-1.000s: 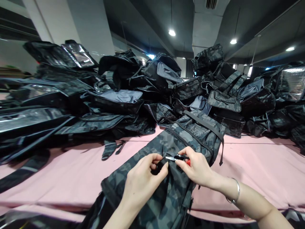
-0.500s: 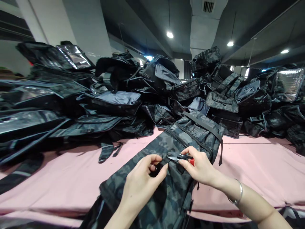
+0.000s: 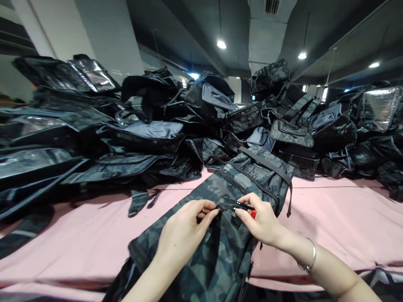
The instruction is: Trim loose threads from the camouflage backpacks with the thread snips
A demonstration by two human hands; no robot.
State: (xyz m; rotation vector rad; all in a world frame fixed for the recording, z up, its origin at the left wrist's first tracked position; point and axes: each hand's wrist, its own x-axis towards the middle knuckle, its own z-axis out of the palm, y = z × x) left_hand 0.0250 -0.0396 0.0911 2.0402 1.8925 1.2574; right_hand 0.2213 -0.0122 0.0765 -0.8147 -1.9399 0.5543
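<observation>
A dark camouflage bag (image 3: 201, 256) lies slantwise in front of me, its zipped end pointing away. My left hand (image 3: 189, 224) is closed, thumb and forefinger pinched on the bag's fabric near the middle; any thread between the fingertips is too small to see. In my right hand (image 3: 262, 218) are black thread snips (image 3: 244, 206) with a red part showing under the fingers. Their blades point left, close to my left fingertips and low over the bag. A silver bangle circles the right wrist.
A pink-covered table (image 3: 327, 222) lies under the bag. Camouflage bags (image 3: 141, 136) are heaped along its far side, some showing grey or silvery linings. A loose strap (image 3: 138, 203) hangs from the heap onto the pink cover at left.
My left thumb and forefinger have come together in a tighter pinch. The snips' blades, bright before, now look dark against the bag. My right hand has hardly moved.
</observation>
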